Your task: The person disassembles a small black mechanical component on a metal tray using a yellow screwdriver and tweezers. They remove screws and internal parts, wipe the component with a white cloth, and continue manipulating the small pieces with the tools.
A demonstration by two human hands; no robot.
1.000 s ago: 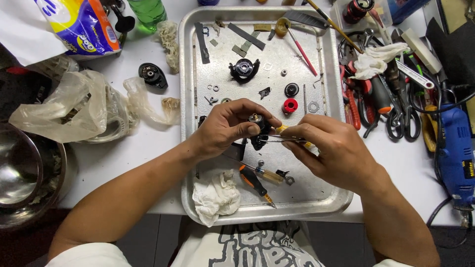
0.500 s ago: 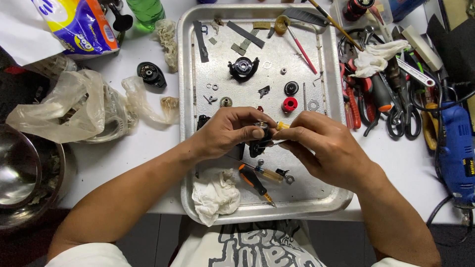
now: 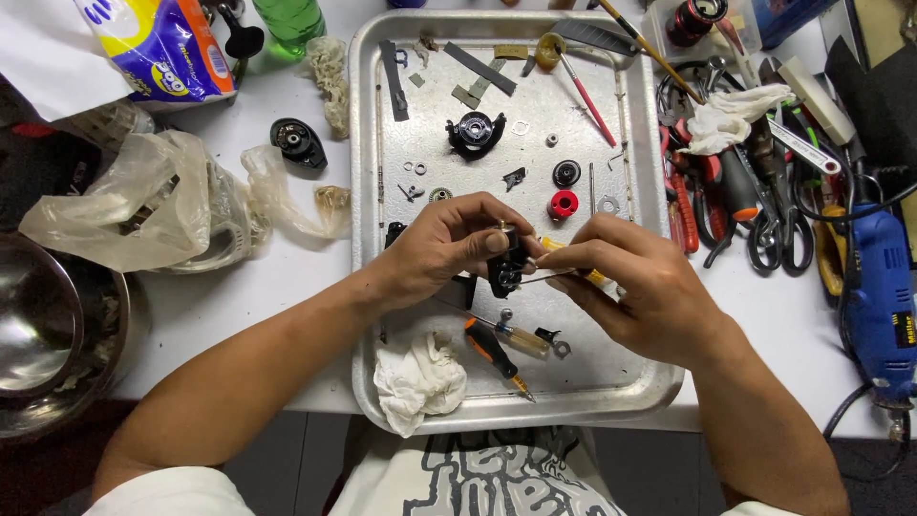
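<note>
Looking down from the head camera, the left hand (image 3: pixel 449 244) is pinching a small black reel part (image 3: pixel 504 268) between thumb and fingertips, holding it just above the metal tray (image 3: pixel 630 382). The right hand (image 3: pixel 630 287) is closing its fingers around a thin yellow-handled tool (image 3: pixel 573 272), whose slim metal tip is touching the part's side. Lying on the tray are an orange-and-black screwdriver (image 3: pixel 492 346), a crumpled white rag (image 3: pixel 418 377), a red cap (image 3: pixel 564 204) and scattered washers and gears. Pliers and scissors (image 3: pixel 764 229) are crowding the worktop (image 3: pixel 287 277) to the right, beside a blue rotary tool (image 3: pixel 879 296). The step in hand appears to be probing or seating a tiny piece; a steady grip and fine tip control seem called for.
</note>
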